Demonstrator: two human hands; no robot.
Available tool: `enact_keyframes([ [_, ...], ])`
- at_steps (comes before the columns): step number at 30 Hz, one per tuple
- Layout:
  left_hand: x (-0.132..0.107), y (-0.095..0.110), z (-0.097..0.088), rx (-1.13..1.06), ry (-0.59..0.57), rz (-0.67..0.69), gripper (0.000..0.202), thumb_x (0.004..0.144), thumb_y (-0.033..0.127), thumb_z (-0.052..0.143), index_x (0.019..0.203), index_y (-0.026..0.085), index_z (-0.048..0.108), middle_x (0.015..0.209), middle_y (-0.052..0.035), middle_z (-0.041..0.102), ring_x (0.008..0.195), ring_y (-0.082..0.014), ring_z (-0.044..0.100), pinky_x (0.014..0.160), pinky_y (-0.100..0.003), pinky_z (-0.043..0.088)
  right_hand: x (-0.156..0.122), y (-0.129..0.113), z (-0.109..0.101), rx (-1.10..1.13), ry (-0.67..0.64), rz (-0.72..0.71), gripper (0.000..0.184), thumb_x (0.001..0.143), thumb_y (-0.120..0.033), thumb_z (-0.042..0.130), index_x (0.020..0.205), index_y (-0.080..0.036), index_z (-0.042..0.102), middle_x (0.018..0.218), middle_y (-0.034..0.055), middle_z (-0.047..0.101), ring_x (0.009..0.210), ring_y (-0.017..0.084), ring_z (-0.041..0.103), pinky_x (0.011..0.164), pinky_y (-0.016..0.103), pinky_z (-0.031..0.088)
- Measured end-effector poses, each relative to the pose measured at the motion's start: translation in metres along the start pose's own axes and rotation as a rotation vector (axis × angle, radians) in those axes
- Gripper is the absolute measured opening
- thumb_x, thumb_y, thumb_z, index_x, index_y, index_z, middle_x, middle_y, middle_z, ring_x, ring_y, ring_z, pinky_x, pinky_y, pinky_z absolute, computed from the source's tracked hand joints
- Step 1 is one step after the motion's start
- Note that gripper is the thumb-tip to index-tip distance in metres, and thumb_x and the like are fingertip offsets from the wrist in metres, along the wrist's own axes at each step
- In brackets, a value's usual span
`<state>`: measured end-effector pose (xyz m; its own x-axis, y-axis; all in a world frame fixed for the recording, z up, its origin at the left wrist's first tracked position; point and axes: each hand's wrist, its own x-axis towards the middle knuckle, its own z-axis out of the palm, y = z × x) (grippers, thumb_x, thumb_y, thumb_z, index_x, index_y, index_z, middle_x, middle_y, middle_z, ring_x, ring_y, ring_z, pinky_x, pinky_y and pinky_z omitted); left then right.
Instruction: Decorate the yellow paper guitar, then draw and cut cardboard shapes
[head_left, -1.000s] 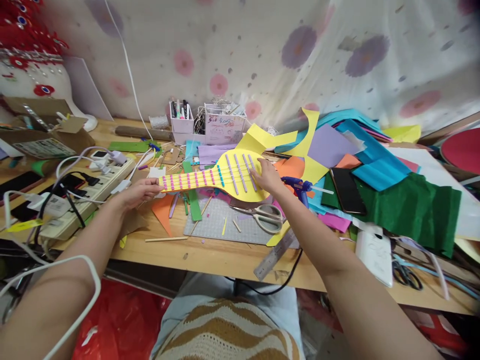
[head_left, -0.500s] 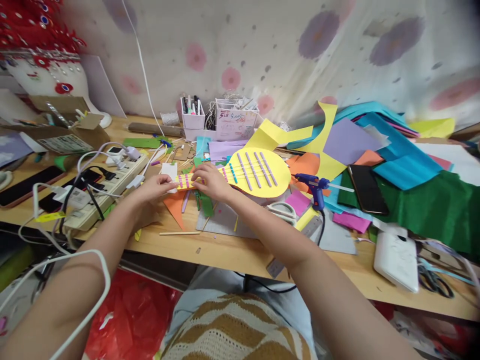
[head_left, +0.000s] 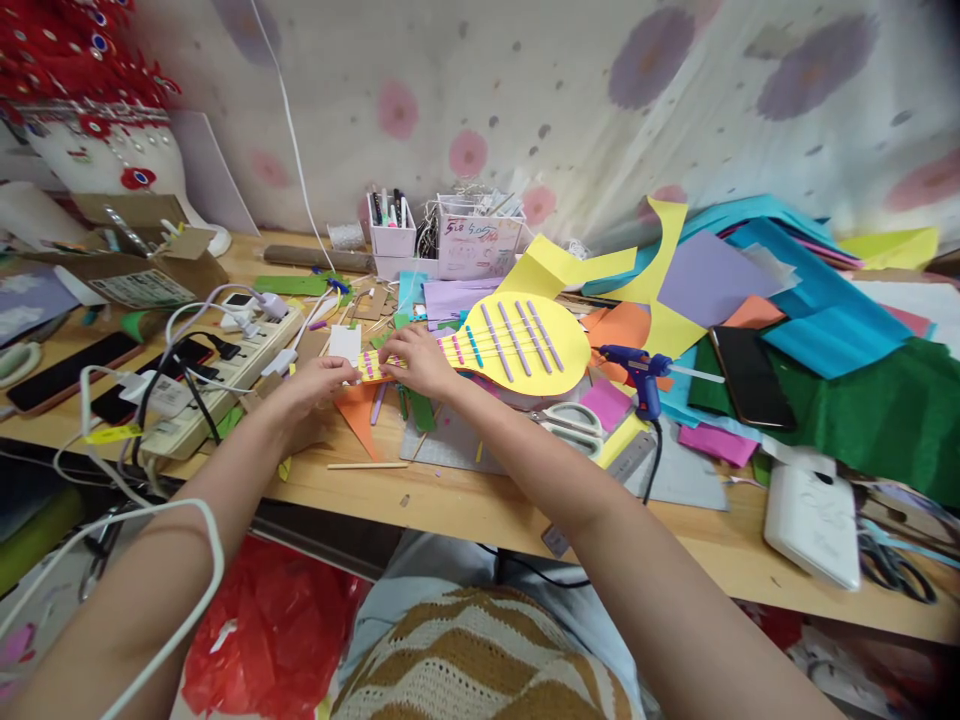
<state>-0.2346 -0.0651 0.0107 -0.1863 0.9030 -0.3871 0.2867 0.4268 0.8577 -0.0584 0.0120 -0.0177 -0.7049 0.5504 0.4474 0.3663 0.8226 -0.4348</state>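
Observation:
A yellow paper guitar [head_left: 525, 345] with purple strips on its round body and pink strips on its neck lies above the cluttered wooden desk [head_left: 465, 500]. My left hand [head_left: 319, 380] pinches the far left end of the neck. My right hand [head_left: 416, 358] rests on the neck just to the right, fingers curled over it and pressing down. Both hands are close together, with a short stretch of neck showing between them.
A blue glue gun [head_left: 637, 372], scissors [head_left: 574, 420] and a metal ruler [head_left: 600, 480] lie right of the guitar. Coloured paper sheets and a black phone [head_left: 750, 365] cover the right side. A power strip [head_left: 225, 375] with cables sits left; pen boxes [head_left: 442, 235] stand behind.
My right hand has moved left from the guitar's round body onto its neck, close to my left hand. The camera view has shifted slightly left.

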Motion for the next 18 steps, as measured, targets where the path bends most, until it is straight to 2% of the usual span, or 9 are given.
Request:
enact_keyframes([
  [4,-0.001,0.001,0.0,-0.026,-0.04,-0.065,0.032,0.055,0.039,0.07,0.06,0.017,0.049,0.045,0.0088,0.029,0.037,-0.0023,0.018,0.04,-0.02,0.008,-0.001,0.0,0.003,0.001,-0.026,-0.003,0.012,0.08,-0.029,0.059,0.083,-0.02,0.067,0.096,0.0047,0.061,0.1,0.021,0.044,0.091,0.034,0.031],
  [10,-0.007,0.005,0.006,0.087,0.082,-0.083,0.03,0.055,0.037,0.067,0.055,0.018,0.044,0.042,0.0094,0.026,0.037,-0.0036,0.018,0.041,-0.022,0.009,-0.002,-0.001,0.005,0.017,-0.042,0.007,0.011,0.08,-0.027,0.059,0.081,-0.02,0.068,0.096,0.0047,0.061,0.102,0.022,0.044,0.09,0.035,0.032],
  [14,-0.004,0.002,0.013,0.166,0.122,-0.026,0.025,0.05,0.032,0.064,0.05,0.017,0.043,0.044,0.0071,0.035,0.041,-0.0045,0.026,0.045,-0.021,0.015,-0.002,0.001,0.008,0.012,-0.032,0.004,0.011,0.079,-0.025,0.059,0.081,-0.02,0.068,0.096,0.0045,0.061,0.102,0.021,0.044,0.09,0.034,0.032],
  [18,0.002,-0.004,0.015,0.2,0.127,0.056,0.028,0.048,0.034,0.063,0.047,0.018,0.04,0.043,0.0069,0.035,0.043,-0.0053,0.027,0.046,-0.021,0.016,-0.003,0.002,0.011,0.009,-0.044,-0.004,0.01,0.078,-0.025,0.06,0.08,-0.019,0.068,0.097,0.0049,0.061,0.101,0.021,0.044,0.09,0.034,0.032],
])
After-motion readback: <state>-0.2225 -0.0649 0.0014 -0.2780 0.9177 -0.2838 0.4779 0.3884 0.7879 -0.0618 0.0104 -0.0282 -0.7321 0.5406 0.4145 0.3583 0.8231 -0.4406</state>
